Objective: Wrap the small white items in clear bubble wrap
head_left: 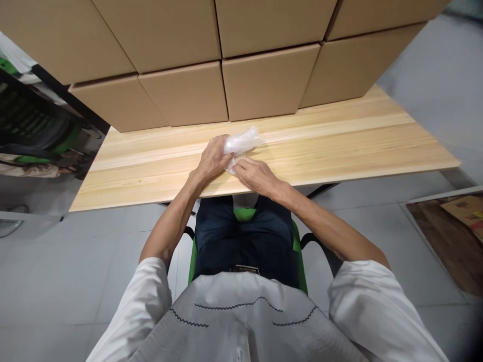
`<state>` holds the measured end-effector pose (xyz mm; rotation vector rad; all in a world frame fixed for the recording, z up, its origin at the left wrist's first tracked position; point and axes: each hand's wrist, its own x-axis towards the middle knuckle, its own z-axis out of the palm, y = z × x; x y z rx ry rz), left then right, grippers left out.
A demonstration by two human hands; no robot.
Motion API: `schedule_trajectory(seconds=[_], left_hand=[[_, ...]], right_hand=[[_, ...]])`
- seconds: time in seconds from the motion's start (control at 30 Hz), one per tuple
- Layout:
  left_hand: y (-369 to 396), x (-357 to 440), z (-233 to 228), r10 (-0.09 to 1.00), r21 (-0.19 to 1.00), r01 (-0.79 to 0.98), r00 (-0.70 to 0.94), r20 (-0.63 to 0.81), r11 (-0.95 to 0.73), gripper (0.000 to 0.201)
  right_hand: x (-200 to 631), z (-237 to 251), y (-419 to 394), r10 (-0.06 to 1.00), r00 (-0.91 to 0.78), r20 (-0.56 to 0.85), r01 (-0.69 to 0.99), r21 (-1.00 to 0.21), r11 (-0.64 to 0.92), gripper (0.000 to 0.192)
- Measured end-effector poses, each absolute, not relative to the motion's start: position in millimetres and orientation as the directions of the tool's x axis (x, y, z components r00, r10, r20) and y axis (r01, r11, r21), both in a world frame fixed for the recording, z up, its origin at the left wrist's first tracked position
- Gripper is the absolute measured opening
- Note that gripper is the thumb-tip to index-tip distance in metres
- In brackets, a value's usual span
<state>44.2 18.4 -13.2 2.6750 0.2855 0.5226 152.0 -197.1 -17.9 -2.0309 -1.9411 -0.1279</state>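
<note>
Short white sleeves (151, 286), grey shirt front with black wavy stitching, dark trousers (245, 241)

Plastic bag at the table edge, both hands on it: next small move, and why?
Probably spread it flat. The plastic bag sits bunched on the wooden table, left hand gripping one end, right hand pinching its near edge. Its contents can't be made out.

Seven cardboard boxes (188, 93) showing at twelve o'clock, one clear plastic bag (241, 142) lying at centre, two hands working it, left hand (214, 160), right hand (255, 176), one green chair (245, 215) showing at six o'clock
</note>
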Motion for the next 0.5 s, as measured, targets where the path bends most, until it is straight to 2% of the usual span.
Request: schedule_trajectory(seconds=[0.1, 0.23, 0.37, 0.5], left_hand=[[21, 45, -17, 0.274, 0.42, 0.114, 0.897, 0.346, -0.9, 0.058], [18, 42, -19, 0.302, 0.468, 0.109, 0.883, 0.36, -0.877, 0.054], [14, 38, -20, 0.342, 0.528, 0.105, 0.863, 0.373, -0.842, 0.055], [14, 36, -26, 0.324, 0.489, 0.1, 0.858, 0.399, -0.867, 0.062]], right_hand=[[165, -17, -192, 0.941, 0.126, 0.314, 0.945, -0.326, -0.018, 0.032], [176, -6, -186, 0.898, 0.345, 0.271, 0.813, -0.564, -0.142, 0.031], [184, 8, -175, 0.865, 0.496, 0.08, 0.586, -0.766, -0.265, 0.037], [191, 10, -160, 0.841, 0.517, -0.158, 0.42, -0.809, -0.411, 0.035]])
